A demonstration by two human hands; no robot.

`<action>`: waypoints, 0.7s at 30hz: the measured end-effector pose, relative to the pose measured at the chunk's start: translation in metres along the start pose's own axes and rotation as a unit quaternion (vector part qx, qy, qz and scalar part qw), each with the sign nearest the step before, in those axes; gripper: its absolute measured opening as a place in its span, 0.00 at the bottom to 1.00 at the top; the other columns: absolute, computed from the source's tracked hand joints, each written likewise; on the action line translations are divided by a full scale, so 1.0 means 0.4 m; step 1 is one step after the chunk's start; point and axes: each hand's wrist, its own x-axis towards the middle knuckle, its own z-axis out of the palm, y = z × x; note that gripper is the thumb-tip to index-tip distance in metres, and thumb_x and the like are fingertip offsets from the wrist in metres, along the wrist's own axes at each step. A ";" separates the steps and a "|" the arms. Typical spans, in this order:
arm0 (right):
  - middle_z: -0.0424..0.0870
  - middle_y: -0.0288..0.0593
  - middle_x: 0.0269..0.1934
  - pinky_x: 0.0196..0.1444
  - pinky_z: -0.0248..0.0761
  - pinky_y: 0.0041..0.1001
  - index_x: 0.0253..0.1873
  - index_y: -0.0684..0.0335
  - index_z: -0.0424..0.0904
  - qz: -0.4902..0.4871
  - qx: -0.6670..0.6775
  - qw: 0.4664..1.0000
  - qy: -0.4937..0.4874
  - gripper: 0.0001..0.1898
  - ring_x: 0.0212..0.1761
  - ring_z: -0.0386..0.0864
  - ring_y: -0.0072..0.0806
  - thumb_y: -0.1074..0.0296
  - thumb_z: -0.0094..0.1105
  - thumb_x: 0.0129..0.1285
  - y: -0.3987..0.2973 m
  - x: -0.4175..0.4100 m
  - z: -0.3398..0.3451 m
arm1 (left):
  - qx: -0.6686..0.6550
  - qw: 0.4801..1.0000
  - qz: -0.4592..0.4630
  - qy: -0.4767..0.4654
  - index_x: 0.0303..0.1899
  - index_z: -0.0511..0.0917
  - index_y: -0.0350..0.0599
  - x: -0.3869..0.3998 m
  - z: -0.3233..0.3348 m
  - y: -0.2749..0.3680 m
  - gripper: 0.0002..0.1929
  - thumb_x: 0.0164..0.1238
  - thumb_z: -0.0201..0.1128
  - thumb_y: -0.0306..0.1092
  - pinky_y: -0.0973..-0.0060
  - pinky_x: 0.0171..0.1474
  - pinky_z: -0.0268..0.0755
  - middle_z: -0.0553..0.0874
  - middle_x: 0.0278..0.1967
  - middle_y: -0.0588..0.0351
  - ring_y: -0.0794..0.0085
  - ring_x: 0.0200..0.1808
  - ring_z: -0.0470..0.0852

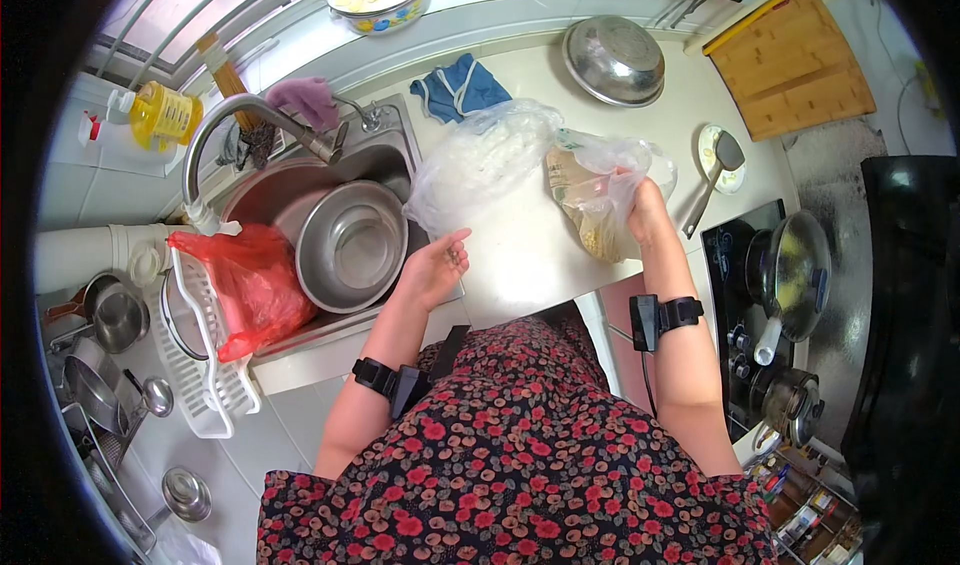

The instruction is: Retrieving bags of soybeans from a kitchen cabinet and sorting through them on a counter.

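My right hand (646, 208) grips the gathered top of a clear plastic bag (611, 167) at the counter's front. Inside that bag is something tan, perhaps paper, with small yellowish pieces low down; its exact kind is unclear. Over the counter edge between sink and bag, my left hand (436, 268) is empty, its forefinger stretched out and the other fingers loosely curled. Just beyond its fingertips lies a larger crumpled clear plastic bag (487, 160) with whitish contents that I cannot make out. A folded blue cloth (461, 88) with pale trim touches or nearly touches its far side.
Left is a steel sink (255, 190) holding a metal basin (352, 246), under a curved faucet (199, 141). A red plastic bag (262, 287) sits by a white rack (196, 317). An upturned metal bowl (615, 58), a spatula (709, 182) on a plate and a lidded wok (799, 276) stand right.
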 end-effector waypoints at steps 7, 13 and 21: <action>0.82 0.49 0.47 0.52 0.72 0.34 0.57 0.68 0.71 -0.079 -0.361 0.911 -0.183 0.19 0.49 0.79 0.38 0.63 0.53 0.64 0.112 -0.129 0.221 | -0.027 0.999 0.028 -0.036 0.60 0.66 0.28 -0.032 0.083 0.055 0.20 0.75 0.48 0.34 0.79 0.45 0.72 0.77 0.34 0.60 0.75 0.37 0.75; 0.76 0.58 0.53 0.58 0.67 0.38 0.59 0.65 0.69 -0.209 -0.460 0.827 -0.245 0.27 0.57 0.73 0.51 0.59 0.63 0.58 0.291 -0.151 0.235 | -0.027 0.990 0.018 -0.137 0.61 0.65 0.28 -0.003 0.202 0.049 0.21 0.74 0.49 0.34 0.77 0.46 0.72 0.77 0.34 0.60 0.76 0.38 0.75; 0.80 0.55 0.48 0.54 0.69 0.41 0.50 0.61 0.78 -0.136 -0.623 0.721 -0.270 0.19 0.51 0.77 0.49 0.54 0.58 0.61 0.201 -0.209 0.195 | -0.003 0.986 -0.137 -0.095 0.56 0.69 0.29 0.122 0.192 -0.115 0.17 0.74 0.48 0.32 0.75 0.47 0.72 0.76 0.35 0.57 0.72 0.39 0.76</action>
